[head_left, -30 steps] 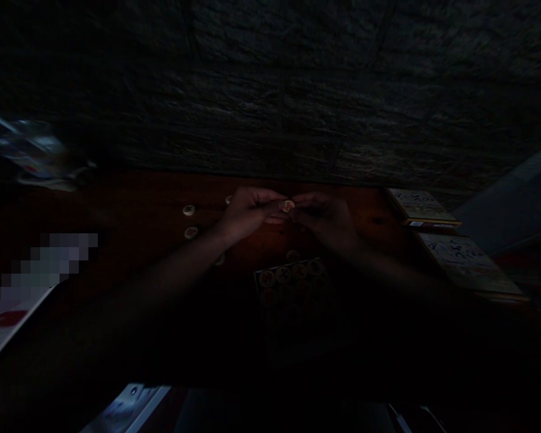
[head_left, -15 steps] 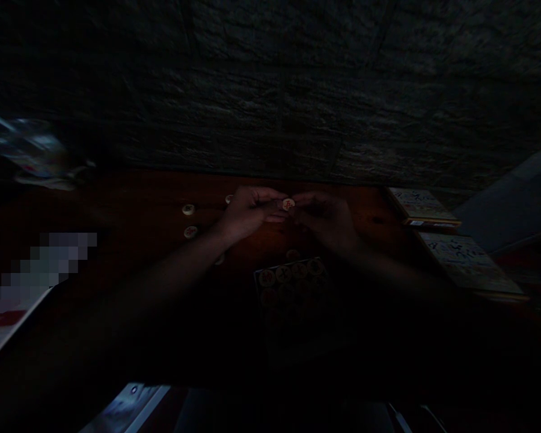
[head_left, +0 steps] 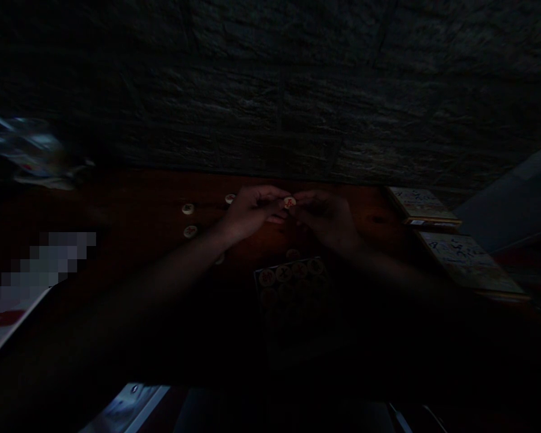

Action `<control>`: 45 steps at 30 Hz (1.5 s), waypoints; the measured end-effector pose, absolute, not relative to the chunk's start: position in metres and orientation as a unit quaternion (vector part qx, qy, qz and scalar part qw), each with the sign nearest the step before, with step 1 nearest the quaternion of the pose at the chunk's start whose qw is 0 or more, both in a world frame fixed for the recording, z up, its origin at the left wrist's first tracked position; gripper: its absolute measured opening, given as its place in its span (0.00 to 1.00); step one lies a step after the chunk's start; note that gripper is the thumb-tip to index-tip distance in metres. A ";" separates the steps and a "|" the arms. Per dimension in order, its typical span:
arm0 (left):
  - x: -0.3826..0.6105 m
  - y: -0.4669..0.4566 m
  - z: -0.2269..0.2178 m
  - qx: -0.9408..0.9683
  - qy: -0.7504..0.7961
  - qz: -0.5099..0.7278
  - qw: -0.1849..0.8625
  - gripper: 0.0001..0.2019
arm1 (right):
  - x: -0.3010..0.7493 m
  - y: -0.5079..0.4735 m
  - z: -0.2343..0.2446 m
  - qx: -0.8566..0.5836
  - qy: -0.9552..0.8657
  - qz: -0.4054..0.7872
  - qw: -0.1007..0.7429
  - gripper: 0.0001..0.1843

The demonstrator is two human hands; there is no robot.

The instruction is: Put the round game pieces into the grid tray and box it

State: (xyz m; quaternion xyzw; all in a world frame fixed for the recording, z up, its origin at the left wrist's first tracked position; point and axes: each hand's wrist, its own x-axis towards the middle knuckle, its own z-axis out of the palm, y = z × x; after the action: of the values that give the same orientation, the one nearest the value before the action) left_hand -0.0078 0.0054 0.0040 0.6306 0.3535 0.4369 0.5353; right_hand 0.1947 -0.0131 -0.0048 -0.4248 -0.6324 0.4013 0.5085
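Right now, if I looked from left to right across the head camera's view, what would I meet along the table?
Clear container → two loose round pieces → left hand → held red-marked piece → right hand → two flat boxes.

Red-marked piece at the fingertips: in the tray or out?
Out. The left hand and right hand hold the red-marked piece between them, beyond the far edge of the tray.

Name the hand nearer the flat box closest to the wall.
Right. The right hand is left of the flat box; the left hand is farther left.
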 end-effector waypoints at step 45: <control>-0.010 0.010 0.001 0.705 0.351 0.455 0.416 0.10 | 0.192 -0.021 -0.007 -0.426 -0.622 0.465 0.464 0.26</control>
State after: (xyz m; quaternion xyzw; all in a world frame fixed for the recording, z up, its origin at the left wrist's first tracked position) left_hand -0.0099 0.0100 0.0015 0.7052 0.3510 0.4547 0.4155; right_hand 0.1917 -0.0211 -0.0071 -0.4264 -0.6216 0.4649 0.4643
